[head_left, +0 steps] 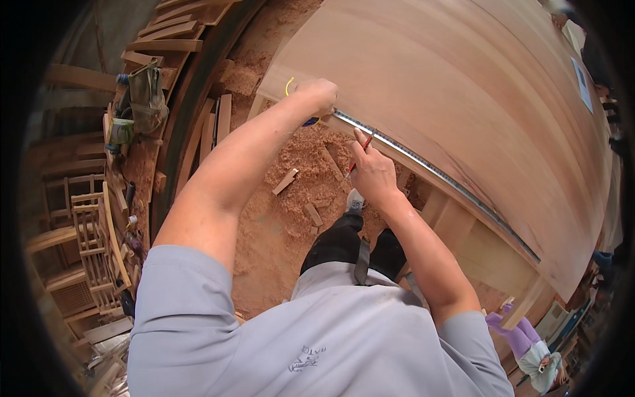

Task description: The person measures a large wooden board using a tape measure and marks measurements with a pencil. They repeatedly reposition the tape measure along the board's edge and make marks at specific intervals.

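A tape measure's pale metal blade [436, 172] stretches along the near edge of a large wooden panel [450, 86], from my left hand down to the right. My left hand [319, 96] is closed around the tape measure's case at the blade's upper-left end. Most of the case is hidden; a blue part shows below the wrist, and a yellow strap [289, 86] loops out beside it. My right hand [374, 172] pinches a slim red pencil [368, 142], its tip at the blade, with the index finger stretched toward the panel edge.
Sawdust and wood offcuts [286, 181] cover the floor around my feet. Stacked boards [165, 45], a hanging bag [147, 99] and slatted wooden frames [92, 245] stand at the left. Another person [529, 344] is at the lower right. A blue-white sheet [582, 85] lies on the panel's far side.
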`<control>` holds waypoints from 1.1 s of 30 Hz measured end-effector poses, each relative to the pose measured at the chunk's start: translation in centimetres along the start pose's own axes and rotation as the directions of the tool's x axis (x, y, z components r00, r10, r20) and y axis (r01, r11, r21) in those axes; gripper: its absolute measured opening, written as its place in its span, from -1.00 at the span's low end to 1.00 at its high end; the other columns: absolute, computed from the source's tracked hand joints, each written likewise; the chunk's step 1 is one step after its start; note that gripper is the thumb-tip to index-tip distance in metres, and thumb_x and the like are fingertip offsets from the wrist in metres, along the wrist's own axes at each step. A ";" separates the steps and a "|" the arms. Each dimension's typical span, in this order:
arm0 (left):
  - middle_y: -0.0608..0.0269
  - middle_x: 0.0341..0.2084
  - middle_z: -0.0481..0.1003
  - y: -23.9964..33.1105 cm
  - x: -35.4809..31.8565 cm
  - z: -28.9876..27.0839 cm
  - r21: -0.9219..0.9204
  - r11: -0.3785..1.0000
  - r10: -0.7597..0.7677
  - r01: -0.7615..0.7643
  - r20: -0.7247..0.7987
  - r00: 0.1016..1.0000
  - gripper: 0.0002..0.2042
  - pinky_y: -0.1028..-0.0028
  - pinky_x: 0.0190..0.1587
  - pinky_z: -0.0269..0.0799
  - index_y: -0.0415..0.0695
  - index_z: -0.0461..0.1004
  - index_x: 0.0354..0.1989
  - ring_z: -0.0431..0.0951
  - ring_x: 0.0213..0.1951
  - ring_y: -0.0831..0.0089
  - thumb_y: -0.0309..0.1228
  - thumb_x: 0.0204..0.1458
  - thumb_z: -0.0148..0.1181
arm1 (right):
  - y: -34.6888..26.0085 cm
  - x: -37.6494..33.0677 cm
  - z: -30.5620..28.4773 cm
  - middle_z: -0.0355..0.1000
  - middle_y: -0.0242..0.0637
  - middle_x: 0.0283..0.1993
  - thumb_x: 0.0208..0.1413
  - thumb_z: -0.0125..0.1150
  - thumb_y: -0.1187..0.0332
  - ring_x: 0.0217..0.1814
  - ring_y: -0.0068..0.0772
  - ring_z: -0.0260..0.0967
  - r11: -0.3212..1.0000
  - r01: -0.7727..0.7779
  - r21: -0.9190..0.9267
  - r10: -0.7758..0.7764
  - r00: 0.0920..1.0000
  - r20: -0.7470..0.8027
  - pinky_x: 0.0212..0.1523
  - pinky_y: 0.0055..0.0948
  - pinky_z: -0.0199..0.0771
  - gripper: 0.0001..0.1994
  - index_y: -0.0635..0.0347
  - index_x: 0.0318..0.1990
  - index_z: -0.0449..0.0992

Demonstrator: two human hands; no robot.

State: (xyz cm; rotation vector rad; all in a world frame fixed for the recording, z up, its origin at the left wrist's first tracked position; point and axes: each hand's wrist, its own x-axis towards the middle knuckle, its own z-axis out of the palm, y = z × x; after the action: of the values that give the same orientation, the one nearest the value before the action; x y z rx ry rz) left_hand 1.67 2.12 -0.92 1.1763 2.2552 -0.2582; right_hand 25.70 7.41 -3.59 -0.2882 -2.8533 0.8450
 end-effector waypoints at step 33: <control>0.01 -0.41 0.61 -0.8 -0.1 -0.8 -0.056 0.998 0.042 -0.040 0.042 0.998 -0.80 0.13 -0.24 0.52 -0.14 0.64 -0.34 0.64 -0.28 0.03 -0.26 0.01 0.38 | 5.1 6.1 -0.3 0.49 -0.47 -0.41 -0.07 0.47 0.33 -0.18 -0.24 0.41 0.986 -0.165 0.038 0.168 0.977 -0.132 -0.15 -0.23 0.37 -0.81 0.00 -0.30 0.56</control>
State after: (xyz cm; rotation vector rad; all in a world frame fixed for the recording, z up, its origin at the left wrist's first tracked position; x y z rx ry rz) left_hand 0.77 1.94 -0.24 1.1760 2.1850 -0.2026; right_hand 20.58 13.17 -5.64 -0.5656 -2.7186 0.8564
